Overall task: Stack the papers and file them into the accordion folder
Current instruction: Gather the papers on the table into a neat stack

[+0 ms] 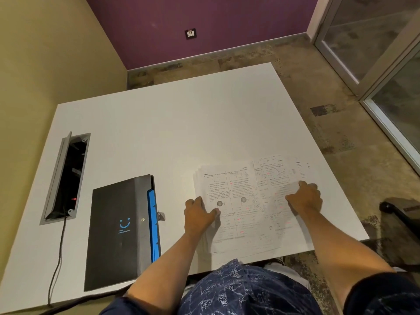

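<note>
Printed papers (245, 201) lie in a loose pile on the white table (159, 133), near its front right edge, with some sheets fanned out to the right. My left hand (198, 214) grips the pile's left edge, thumb on top of the top sheet. My right hand (305, 197) presses down on the fanned sheets at the right, fingers curled over them. The black accordion folder (120, 233) lies flat to the left of the papers, shut flap up, with a blue smile mark and blue tabbed pockets showing along its right side.
An open cable box (66, 176) is sunk into the table at the left, and a black cable (58, 258) runs from it over the front edge. A dark chair part (400, 214) stands off the table's right side.
</note>
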The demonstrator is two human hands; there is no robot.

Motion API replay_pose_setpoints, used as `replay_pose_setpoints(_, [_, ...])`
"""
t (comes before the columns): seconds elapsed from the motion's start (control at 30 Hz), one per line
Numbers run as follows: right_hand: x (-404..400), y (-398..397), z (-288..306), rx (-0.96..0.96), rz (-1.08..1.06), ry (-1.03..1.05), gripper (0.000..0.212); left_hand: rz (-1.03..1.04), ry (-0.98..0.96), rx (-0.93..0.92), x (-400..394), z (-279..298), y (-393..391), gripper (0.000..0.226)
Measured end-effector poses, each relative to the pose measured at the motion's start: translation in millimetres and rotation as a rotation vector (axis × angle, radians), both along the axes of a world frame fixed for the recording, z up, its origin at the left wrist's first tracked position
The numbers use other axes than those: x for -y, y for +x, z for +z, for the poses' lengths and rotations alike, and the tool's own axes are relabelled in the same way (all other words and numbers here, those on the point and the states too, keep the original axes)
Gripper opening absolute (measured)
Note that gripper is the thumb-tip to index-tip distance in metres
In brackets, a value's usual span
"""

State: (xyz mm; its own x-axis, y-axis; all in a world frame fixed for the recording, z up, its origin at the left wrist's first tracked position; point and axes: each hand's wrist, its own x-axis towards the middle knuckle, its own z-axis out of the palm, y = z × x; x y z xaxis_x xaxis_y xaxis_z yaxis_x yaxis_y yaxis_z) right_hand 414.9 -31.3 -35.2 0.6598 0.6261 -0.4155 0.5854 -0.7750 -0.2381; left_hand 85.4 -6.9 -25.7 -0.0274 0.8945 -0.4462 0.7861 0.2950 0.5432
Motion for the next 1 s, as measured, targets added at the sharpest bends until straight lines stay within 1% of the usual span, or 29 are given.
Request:
replay_pose_setpoints(0.1, [-1.3,-0.8,-3.7,-0.101,-0.059,0.068,0.06,0.025,0.023,0.079,-0.4,-0.1,-0.8,0.041])
replay_pose_setpoints(0.2, [-4.5,-8.6,-3.9,-0.16,-0.061,0.125,0.047,0.028,0.032,0.109,0.0,3.0,0.2,0.031])
replay_pose_setpoints(0.27, [-7.5,-18.3,-1.2,-0.089,-0.035,0.093,0.044,0.036,0.05,0.106,0.3,5.7,1.7,0.047])
replay_pose_setpoints(0.33, [-11.2,-26.0,2.2,0.043,-0.015,0.034,0.049,0.057,0.035,0.105,-0.1,8.6,5.1,0.053])
replay_pose_setpoints(0.4, [-13.9,-28.0,4.0,0.07,-0.085,0.006,0.056,0.067,0.003,0.128,-1.0,8.7,7.6,0.053])
replay_pose_setpoints(0.43, [-14.8,-26.8,4.3,0.051,-0.128,0.004,0.06,0.076,-0.004,0.143,-1.9,9.7,9.0,0.047])
replay_pose_setpoints(0.47, [-15.8,-24.4,3.5,0.031,-0.151,0.001,0.063,0.094,-0.023,0.167,-2.9,6.2,7.0,0.034])
replay_pose_setpoints(0.5, [-16.7,-21.8,3.1,0.014,-0.158,-0.003,0.067,0.116,-0.033,0.195,-3.2,6.5,5.9,0.027])
replay_pose_setpoints(0.57, [-18.1,-17.4,3.3,-0.013,-0.151,-0.013,0.072,0.157,-0.064,0.223,-3.7,8.1,6.2,0.063])
replay_pose_setpoints(0.6, [-18.5,-16.7,3.6,-0.027,-0.155,-0.009,0.074,0.172,-0.068,0.231,-3.9,8.0,5.9,0.071])
replay_pose_setpoints(0.7, [-18.9,-20.2,4.7,-0.06,-0.169,0.015,0.076,0.201,-0.074,0.278,-4.3,8.6,5.2,0.073])
replay_pose_setpoints(0.77, [-19.4,-25.2,5.1,-0.067,-0.151,0.02,0.073,0.223,-0.084,0.311,-5.9,9.1,4.8,0.071])
replay_pose_setpoints(0.83, [-19.5,-29.9,5.3,-0.085,-0.125,0.028,0.066,0.242,-0.095,0.337,-7.1,8.6,5.6,0.07])
replay_pose_setpoints(0.93, [-18.1,-36.2,5.5,-0.141,-0.085,0.09,0.048,0.284,-0.124,0.392,-7.8,9.7,7.7,0.066])
replay_pose_setpoints(1.0, [-17.3,-39.8,5.3,-0.189,-0.079,0.121,0.048,0.3,-0.162,0.429,-8.4,10.5,8.6,0.065])
